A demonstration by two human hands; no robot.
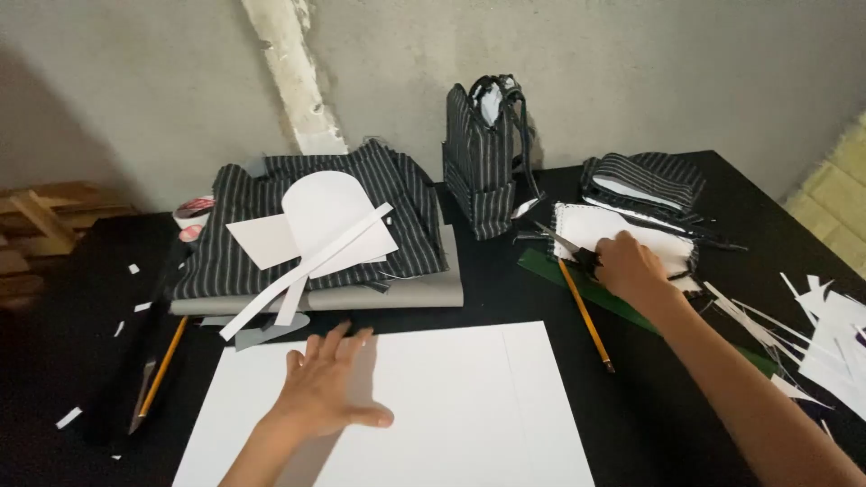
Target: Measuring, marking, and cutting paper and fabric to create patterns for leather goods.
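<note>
- Pressing flat on the big white sheet of paper (433,406), the left hand (325,388) has its fingers spread wide and holds nothing, it just pins the sheet to the black worktop (81,298).
- Right hand (627,266) is over at the far right of the green ruler (550,269), with its grip closed around what looks like a pair of scissors (564,243); the blades point up-left, and I can't tell if they're apart or together.
- A yellow pencil (585,316) lies across the ruler, just beside that hand. A second pencil (164,365) sits off the left edge of the sheet, next to a craft knife (142,395), I think.
- How far along: the sheet has a faint vertical line drawn near its right side, but it looks uncut, so I'd say marking is done and cutting that piece is left.
- Plenty of cutting already shows though: white paper offcuts (830,343) are piled at the right edge and little scraps dot the left side.
- Finished paper templates (316,225), one rounded shape plus strips, rest on a stack of folded striped fabric (271,261) at the back.
- One striped bag (487,153) already stands upright against the wall, with more striped fabric pieces (645,176) to its right, just behind a white panel with stitched edges (613,230) under the right hand.
</note>
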